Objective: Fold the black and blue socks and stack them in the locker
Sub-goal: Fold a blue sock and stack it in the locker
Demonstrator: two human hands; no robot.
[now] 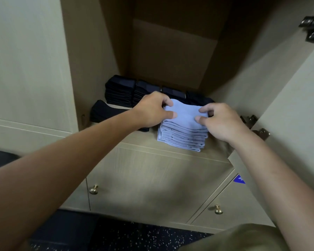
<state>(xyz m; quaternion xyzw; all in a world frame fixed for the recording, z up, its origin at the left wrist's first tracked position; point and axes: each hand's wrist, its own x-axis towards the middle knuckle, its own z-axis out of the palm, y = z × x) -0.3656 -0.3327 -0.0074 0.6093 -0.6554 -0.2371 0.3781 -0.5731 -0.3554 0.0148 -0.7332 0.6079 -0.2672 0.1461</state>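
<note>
— Where did we have the blue socks (183,131)?

— They sat in a folded stack on the locker shelf (134,137), toward its near right part. Our left hand (152,110) pinched the top sock at its left edge, thumb and fingers curled onto the cloth. Our right hand (219,120) pinched the same sock at its right edge, fingertips bent down on it.

— And the black socks (120,91)?

— Those stood in a row of folded piles along the far side of the shelf, behind the blue stack and running to the left. One more dark sock (101,111) lay flat at the near left, partly under our left forearm.

— What else did we see?

— The locker door (288,115) hung open on the right, with its metal hinges (252,122) just beside our right wrist. Below the shelf were two closed cabinet fronts, each with a brass knob (93,189), and a speckled dark floor (134,238) nearest us.
</note>
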